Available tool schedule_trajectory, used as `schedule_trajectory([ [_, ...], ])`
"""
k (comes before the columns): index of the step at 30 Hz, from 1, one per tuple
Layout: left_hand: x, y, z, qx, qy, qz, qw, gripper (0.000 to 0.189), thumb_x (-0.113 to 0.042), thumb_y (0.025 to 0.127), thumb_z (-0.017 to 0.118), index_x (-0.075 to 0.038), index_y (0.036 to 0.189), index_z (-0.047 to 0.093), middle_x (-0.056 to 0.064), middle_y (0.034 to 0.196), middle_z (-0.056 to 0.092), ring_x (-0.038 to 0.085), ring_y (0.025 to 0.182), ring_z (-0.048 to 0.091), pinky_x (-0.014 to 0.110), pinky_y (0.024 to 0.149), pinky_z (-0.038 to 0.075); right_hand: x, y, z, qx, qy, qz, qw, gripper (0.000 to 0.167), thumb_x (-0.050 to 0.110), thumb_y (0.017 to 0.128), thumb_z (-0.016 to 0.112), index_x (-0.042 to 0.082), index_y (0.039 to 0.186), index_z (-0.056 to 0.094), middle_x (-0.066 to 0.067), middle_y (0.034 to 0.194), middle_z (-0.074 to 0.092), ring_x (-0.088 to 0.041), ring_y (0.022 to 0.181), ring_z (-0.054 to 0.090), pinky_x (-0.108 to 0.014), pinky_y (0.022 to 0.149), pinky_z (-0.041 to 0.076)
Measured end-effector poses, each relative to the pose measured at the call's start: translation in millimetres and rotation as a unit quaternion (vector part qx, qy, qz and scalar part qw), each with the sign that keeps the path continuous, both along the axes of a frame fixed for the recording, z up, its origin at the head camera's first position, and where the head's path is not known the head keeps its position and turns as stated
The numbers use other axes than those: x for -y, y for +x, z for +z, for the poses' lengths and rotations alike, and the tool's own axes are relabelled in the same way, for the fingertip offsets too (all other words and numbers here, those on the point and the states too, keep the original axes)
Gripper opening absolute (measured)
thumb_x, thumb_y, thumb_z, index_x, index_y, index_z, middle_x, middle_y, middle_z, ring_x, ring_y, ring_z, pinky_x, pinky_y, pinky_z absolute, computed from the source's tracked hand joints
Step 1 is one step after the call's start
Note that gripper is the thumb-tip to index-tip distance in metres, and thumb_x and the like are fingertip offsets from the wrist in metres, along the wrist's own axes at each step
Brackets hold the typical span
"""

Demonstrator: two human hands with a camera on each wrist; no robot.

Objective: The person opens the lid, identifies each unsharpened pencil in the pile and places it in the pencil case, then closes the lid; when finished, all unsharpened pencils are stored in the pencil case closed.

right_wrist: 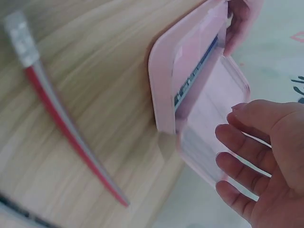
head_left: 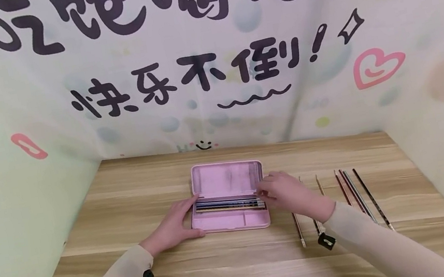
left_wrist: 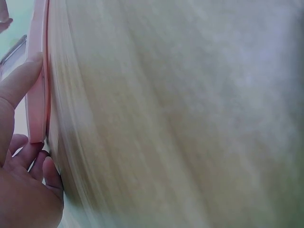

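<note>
A pink pencil case (head_left: 218,222) lies on the wooden table with its lid (head_left: 226,177) tilted up at the back. Several pencils (head_left: 224,204) lie lengthwise inside its rear part. My left hand (head_left: 171,228) grips the case's left end, its thumb (left_wrist: 23,78) along the front wall and its fingers round the corner. At the right end, by the raised lid, my right hand (head_left: 286,191) hovers with loosely curled fingers. Nothing shows between those fingers (right_wrist: 242,145) in the right wrist view. A red and silver striped pencil (right_wrist: 71,128) lies on the table near the right hand.
Several pencils (head_left: 371,197) lie in a spread row on the table to the right, partly beneath my right forearm. A printed cloth backdrop (head_left: 201,122) with large dark lettering stands behind the table (head_left: 244,272). Light panels (head_left: 16,202) close in both sides.
</note>
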State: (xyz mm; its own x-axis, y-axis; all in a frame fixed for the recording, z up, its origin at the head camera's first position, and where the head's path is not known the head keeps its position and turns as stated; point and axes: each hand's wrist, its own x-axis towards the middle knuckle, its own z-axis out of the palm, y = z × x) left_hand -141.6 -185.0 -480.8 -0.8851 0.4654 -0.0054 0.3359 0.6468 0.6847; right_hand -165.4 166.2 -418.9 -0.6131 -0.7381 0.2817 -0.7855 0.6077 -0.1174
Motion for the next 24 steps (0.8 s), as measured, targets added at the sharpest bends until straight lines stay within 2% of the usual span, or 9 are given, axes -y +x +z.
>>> schedule_trajectory([
  [14, -1.4, -0.5, -0.3, 0.007, -0.002, 0.004, 1.0000, 0.102, -0.034, 0.080, 0.091, -0.003, 0.161, 0.036, 0.028, 0.156, 0.044, 0.050, 0.144, 0.038, 0.066, 0.119, 0.031, -55, 15.2, 14.0, 0.003, -0.008, -0.052, 0.9986, 0.010, 0.006, 0.088, 0.081, 0.009, 0.094, 0.075, 0.004, 0.085, 0.071, -0.016, 0.079, 0.061, -0.038, 0.072, 0.055],
  [24, -1.6, 0.5, -1.7, 0.010, -0.003, 0.008, 0.9999, 0.102, -0.034, 0.080, 0.091, -0.005, 0.161, 0.036, 0.027, 0.156, 0.044, 0.050, 0.144, 0.037, 0.066, 0.119, 0.031, -96, 35.4, 16.4, 0.015, 0.005, -0.101, 0.9948, 0.010, 0.008, 0.089, 0.081, 0.013, 0.095, 0.074, 0.010, 0.084, 0.068, -0.016, 0.081, 0.063, -0.038, 0.072, 0.056],
])
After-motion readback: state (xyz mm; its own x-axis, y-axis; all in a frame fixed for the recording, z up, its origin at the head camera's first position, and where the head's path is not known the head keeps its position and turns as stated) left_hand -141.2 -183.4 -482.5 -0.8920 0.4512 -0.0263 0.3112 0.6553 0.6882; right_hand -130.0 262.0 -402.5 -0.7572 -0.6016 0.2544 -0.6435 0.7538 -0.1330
